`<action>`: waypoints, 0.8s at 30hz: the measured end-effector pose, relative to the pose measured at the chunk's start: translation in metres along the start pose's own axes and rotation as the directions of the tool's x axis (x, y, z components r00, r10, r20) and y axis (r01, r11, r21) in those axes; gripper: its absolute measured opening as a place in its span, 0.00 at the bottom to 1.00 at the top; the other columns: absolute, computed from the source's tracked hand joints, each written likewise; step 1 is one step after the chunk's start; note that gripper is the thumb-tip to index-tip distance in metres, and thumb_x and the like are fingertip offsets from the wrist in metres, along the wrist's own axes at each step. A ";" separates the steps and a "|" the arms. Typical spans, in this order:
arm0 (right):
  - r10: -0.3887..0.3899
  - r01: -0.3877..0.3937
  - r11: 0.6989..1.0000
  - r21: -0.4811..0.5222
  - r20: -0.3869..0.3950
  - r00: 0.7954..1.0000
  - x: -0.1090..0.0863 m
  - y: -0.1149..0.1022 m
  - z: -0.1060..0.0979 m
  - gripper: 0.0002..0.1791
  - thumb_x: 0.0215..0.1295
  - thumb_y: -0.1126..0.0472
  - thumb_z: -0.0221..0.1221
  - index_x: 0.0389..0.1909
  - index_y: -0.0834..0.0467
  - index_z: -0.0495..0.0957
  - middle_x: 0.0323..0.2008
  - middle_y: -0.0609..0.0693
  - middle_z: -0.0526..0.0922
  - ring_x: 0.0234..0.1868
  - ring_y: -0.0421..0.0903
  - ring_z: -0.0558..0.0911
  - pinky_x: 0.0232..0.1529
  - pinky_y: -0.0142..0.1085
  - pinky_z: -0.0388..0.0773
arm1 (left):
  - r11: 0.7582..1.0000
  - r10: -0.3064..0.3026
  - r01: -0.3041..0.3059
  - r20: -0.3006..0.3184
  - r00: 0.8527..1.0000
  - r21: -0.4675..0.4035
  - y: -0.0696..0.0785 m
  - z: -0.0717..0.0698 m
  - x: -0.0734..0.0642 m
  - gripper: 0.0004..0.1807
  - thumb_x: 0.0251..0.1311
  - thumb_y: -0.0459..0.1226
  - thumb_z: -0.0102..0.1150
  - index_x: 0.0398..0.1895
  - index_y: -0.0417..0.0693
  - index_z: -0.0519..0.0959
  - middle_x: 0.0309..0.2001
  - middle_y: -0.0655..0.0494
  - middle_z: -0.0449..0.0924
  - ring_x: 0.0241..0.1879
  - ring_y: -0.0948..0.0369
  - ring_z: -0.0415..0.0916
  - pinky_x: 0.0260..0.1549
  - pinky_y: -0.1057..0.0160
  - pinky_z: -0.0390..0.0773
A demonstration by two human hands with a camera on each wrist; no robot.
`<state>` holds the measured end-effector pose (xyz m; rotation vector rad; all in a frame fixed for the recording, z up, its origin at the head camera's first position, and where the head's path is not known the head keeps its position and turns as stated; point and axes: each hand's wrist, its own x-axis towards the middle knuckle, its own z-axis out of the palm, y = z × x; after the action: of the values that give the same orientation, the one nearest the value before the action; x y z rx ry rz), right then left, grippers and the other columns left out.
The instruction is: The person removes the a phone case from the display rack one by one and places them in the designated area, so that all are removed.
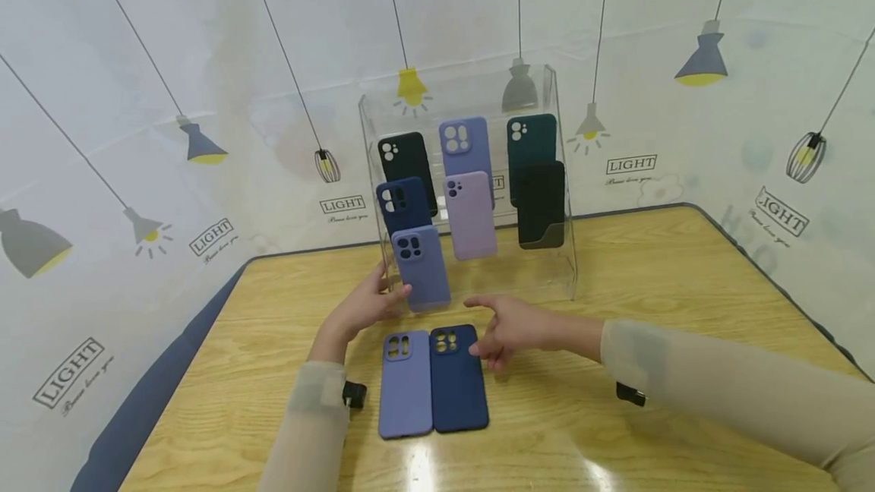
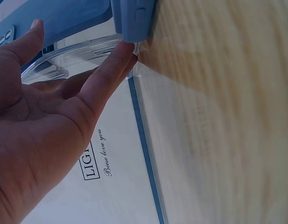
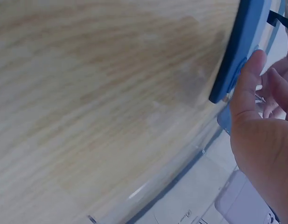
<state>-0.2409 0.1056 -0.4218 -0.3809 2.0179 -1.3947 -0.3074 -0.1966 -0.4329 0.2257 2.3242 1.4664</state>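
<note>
A clear acrylic display stand (image 1: pixel 567 241) holds several phone cases in tiers. My left hand (image 1: pixel 367 304) is at its lower left side, fingers stretched along the panel; in the left wrist view the fingertips reach the stand's bottom edge. Its thumb lies by the left edge of the lowest purple phone case (image 1: pixel 425 273). Flat in front of the stand, a second purple phone case (image 1: pixel 405 389) and a dark blue phone case (image 1: pixel 459 386) lie side by side. My right hand (image 1: pixel 516 327) hovers with index finger extended and thumb at the dark blue case's right edge, gripping nothing.
Higher on the stand are a black case (image 1: pixel 405 154), another dark blue case (image 1: pixel 413 211), a lilac case (image 1: pixel 472 222), a purple case (image 1: pixel 475 150), a dark green case (image 1: pixel 533 143) and another black case (image 1: pixel 541 200). A lamp-printed cloth (image 1: pixel 273 196) borders the wooden table (image 1: pixel 670 287).
</note>
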 end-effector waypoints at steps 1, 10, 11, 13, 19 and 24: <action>-0.002 0.002 1.000 -0.006 -0.004 1.000 0.000 -0.002 -0.001 0.51 0.69 0.69 0.69 0.86 0.58 0.50 0.34 0.67 0.90 0.25 0.48 0.88 0.36 0.47 0.93 | 1.000 0.000 0.000 0.000 1.000 -0.003 0.000 0.000 0.000 0.52 0.79 0.47 0.59 0.89 0.53 0.33 0.85 0.31 0.48 0.77 0.36 0.66 0.67 0.45 0.83; -0.027 0.026 0.998 -0.060 -0.011 1.000 0.003 -0.014 -0.005 0.50 0.68 0.67 0.70 0.85 0.56 0.51 0.36 0.69 0.89 0.26 0.49 0.88 0.38 0.50 0.93 | 1.000 -0.002 0.002 0.002 1.000 -0.002 0.000 0.000 0.001 0.52 0.79 0.47 0.59 0.89 0.57 0.33 0.85 0.31 0.48 0.77 0.35 0.67 0.68 0.44 0.81; -0.035 0.034 0.997 -0.074 -0.012 0.999 0.003 -0.015 -0.005 0.50 0.68 0.66 0.70 0.84 0.56 0.52 0.37 0.68 0.89 0.27 0.50 0.88 0.39 0.50 0.93 | 1.000 -0.001 0.001 0.002 1.000 -0.002 0.001 0.000 0.000 0.52 0.79 0.47 0.59 0.89 0.57 0.33 0.85 0.31 0.48 0.77 0.36 0.66 0.68 0.44 0.81; -0.041 0.039 0.995 -0.096 -0.017 0.999 0.003 -0.018 -0.005 0.49 0.69 0.66 0.70 0.84 0.55 0.53 0.39 0.65 0.90 0.29 0.50 0.89 0.40 0.51 0.93 | 1.000 0.002 -0.002 0.001 1.000 -0.002 0.002 0.001 0.000 0.51 0.79 0.47 0.59 0.89 0.57 0.34 0.85 0.31 0.48 0.77 0.36 0.66 0.68 0.44 0.81; -0.079 0.075 0.987 -0.144 -0.019 0.997 0.004 -0.031 -0.008 0.51 0.69 0.63 0.71 0.85 0.52 0.52 0.43 0.58 0.90 0.36 0.58 0.91 0.40 0.46 0.93 | 1.000 0.003 -0.003 0.001 1.000 0.001 0.004 0.001 -0.002 0.51 0.79 0.47 0.59 0.89 0.55 0.34 0.85 0.30 0.48 0.77 0.35 0.67 0.68 0.43 0.81; -0.134 0.125 0.974 -0.188 -0.039 0.990 0.006 -0.044 -0.012 0.52 0.69 0.64 0.71 0.86 0.50 0.50 0.48 0.61 0.89 0.41 0.62 0.91 0.41 0.45 0.93 | 1.000 -0.005 0.005 0.000 1.000 0.001 0.004 0.001 -0.003 0.52 0.79 0.47 0.59 0.89 0.54 0.33 0.85 0.31 0.48 0.76 0.35 0.68 0.68 0.43 0.81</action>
<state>-0.2589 0.0940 -0.3814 -0.5734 2.2072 -1.3076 -0.3050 -0.1953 -0.4289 0.2191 2.3238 1.4633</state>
